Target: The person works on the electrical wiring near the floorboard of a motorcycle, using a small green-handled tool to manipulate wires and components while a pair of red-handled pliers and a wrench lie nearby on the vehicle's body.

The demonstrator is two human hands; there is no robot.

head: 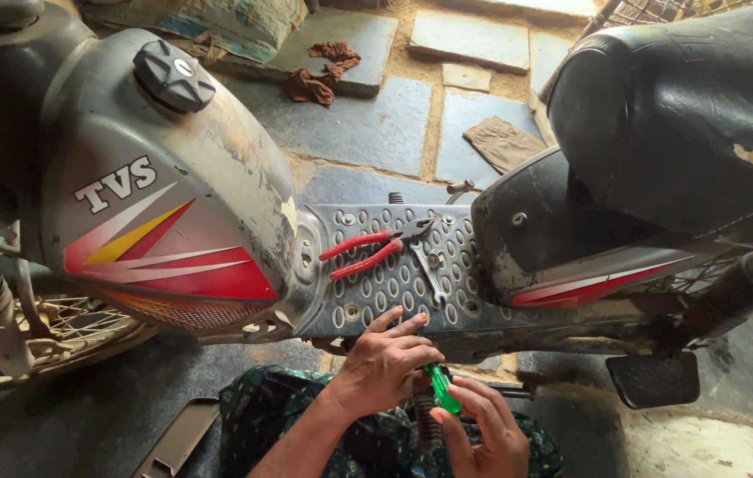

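A dusty grey moped lies across the view, its perforated grey footboard (447, 301) in the middle. Red-handled pliers (375, 250) and a small metal spanner (428, 273) lie on the footboard. My left hand (387, 361) rests on the footboard's near edge, fingers spread over it. My right hand (483, 432) sits just below, fingers pinched around a green-handled screwdriver (441, 388) whose upper end reaches up beside my left hand. The screwdriver's tip is hidden.
The grey fuel tank (164, 195) with a black cap (173, 75) fills the left. A torn black seat (686, 115) fills the upper right. A black foot peg (655, 379) juts out at lower right. Rags (319, 75) lie on stone slabs beyond.
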